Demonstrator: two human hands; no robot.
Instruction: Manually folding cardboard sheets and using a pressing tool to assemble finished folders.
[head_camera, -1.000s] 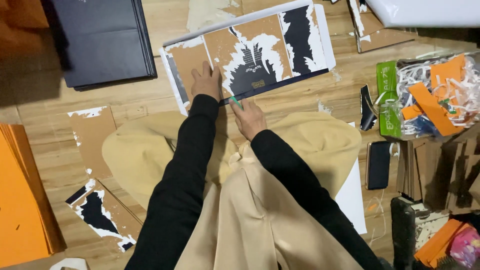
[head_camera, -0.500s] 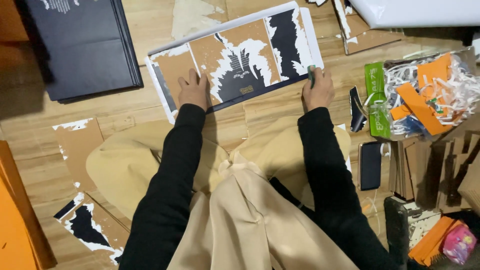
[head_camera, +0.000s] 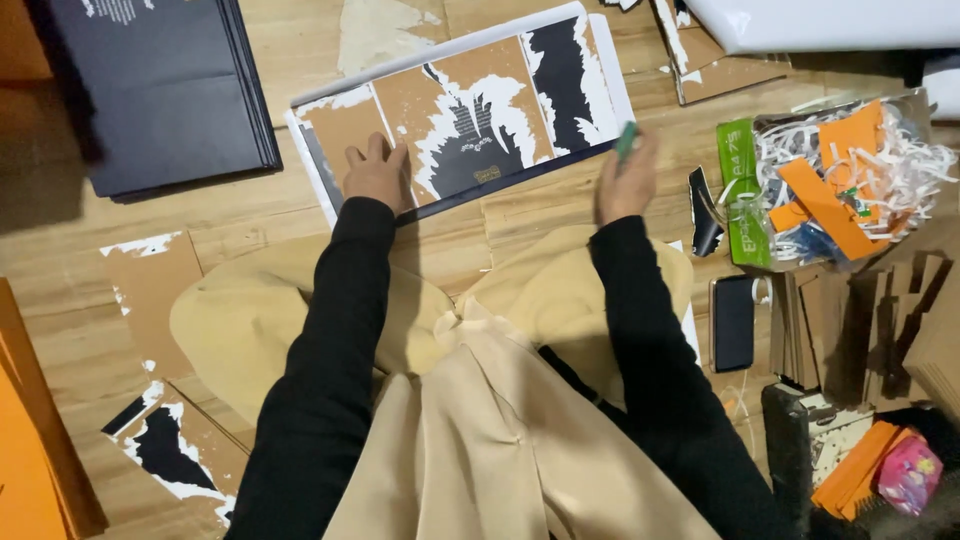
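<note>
Browns, blacks and bright orange on a pale wood floor

The torn board (head_camera: 470, 125) shows brown card with ragged white and black patches and a dark lower edge; the right hand (head_camera: 625, 180) holds a small green tool (head_camera: 626, 140). Sleeves are black, the garment (head_camera: 480, 400) beige. The stacked sheets (head_camera: 165, 90) are near black. The bag (head_camera: 850, 180) holds orange and white scraps beside a green label; the phone (head_camera: 733, 322) is black.

Left hand (head_camera: 376, 176) on cardboard sheet (head_camera: 470, 110); phone (head_camera: 733, 322) (floor) right of it.
</note>
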